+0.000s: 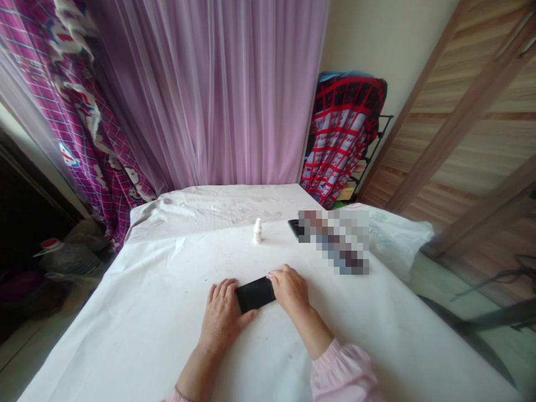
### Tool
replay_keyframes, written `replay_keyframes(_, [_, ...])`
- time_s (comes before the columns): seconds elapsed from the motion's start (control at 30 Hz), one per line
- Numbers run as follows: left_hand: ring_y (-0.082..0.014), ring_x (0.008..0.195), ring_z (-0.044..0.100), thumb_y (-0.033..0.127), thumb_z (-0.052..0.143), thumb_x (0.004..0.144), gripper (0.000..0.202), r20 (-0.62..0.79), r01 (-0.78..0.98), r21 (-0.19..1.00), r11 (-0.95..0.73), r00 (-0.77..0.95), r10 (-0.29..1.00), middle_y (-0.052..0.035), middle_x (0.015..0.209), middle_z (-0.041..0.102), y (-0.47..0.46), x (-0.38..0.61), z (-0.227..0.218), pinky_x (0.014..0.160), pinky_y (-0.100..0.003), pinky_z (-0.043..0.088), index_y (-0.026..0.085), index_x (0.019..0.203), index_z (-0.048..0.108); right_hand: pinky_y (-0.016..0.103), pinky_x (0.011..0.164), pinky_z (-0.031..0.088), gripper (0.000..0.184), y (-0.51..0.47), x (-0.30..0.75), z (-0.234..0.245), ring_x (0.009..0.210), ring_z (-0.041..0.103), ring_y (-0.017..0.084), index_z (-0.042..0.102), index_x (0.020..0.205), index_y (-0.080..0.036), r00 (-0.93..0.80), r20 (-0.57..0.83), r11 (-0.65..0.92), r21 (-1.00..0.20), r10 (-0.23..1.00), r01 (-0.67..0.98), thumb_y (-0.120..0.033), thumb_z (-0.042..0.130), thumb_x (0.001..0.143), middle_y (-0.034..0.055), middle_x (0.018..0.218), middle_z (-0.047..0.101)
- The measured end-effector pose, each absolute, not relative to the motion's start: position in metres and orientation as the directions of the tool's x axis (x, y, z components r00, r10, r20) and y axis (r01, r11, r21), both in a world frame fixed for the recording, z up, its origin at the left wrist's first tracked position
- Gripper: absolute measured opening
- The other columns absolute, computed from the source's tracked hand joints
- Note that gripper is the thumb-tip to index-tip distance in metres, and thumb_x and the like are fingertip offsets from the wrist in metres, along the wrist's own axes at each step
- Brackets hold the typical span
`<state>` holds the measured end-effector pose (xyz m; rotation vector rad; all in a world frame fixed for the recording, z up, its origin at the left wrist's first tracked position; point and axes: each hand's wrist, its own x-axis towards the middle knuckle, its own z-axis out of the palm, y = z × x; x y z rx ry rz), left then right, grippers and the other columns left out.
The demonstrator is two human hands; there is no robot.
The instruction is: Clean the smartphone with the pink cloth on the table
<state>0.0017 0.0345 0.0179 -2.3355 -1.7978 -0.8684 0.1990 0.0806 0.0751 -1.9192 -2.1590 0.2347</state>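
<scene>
One black phone (256,295) btwn fingers: L hand (221,314), thumb & fingers spread at its left end; R hand (291,287) w/ fingers curled over its right, grip unclear; white bottle (257,231) beyond fingertips.

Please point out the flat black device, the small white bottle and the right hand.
Flat black device (254,295): head view, middle of its dark upper face.
Small white bottle (258,231): head view, middle of its body.
Right hand (291,288): head view, back of the hand.
</scene>
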Motion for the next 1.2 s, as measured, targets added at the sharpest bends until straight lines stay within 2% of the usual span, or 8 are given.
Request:
replay_keyframes(0.2, [-0.0365,0.118,0.057,0.072,0.061,0.074,0.068,0.449,0.899,0.268,-0.347,0.202,0.87,-0.0181,0.123,0.064,0.03,0.001,0.016,0.104,-0.06,0.036,0.017,0.115,0.056,0.025,0.075,0.043,0.027,0.084,0.2,0.076,0.092,0.063,0.016,0.074,0.099,-0.028,-0.121,0.075,0.136,-0.249,0.99,0.959,-0.03,0.047,0.098,0.0037,0.102,0.067])
replay_keyframes(0.33, [-0.0347,0.124,0.053,0.059,0.063,0.079,0.061,0.416,0.89,0.286,-0.355,0.218,0.883,-0.016,0.128,0.062,0.028,-0.001,0.013,0.108,-0.059,0.032,0.02,0.124,0.053,0.024,0.075,0.042,0.027,0.085,0.201,0.076,0.092,0.062,0.016,0.074,0.1,-0.029,-0.123,0.066,0.135,-0.255,0.99,0.957,-0.03,0.047,0.098,0.0031,0.102,0.067])
replay_keyframes(0.43, [-0.0342,0.125,0.052,0.052,0.065,0.079,0.057,0.405,0.885,0.31,-0.348,0.209,0.89,-0.0152,0.129,0.061,0.028,-0.002,0.012,0.109,-0.059,0.031,0.02,0.125,0.053,0.025,0.074,0.043,0.028,0.085,0.201,0.075,0.092,0.062,0.016,0.074,0.099,-0.029,-0.124,0.079,0.14,-0.245,0.989,0.959,-0.03,0.046,0.098,0.0031,0.101,0.067])
replay_keyframes(1.2, [-0.0335,0.125,0.052,0.051,0.068,0.078,0.056,0.387,0.874,0.331,-0.356,0.219,0.896,-0.0131,0.129,0.062,0.03,-0.003,0.013,0.108,-0.06,0.032,0.023,0.124,0.053,0.025,0.08,0.041,0.027,0.071,0.167,0.074,0.093,0.059,0.016,0.075,0.095,-0.028,-0.342,0.112,0.36,-0.269,0.933,0.893,-0.027,0.048,0.097,0.0039,0.097,0.067])
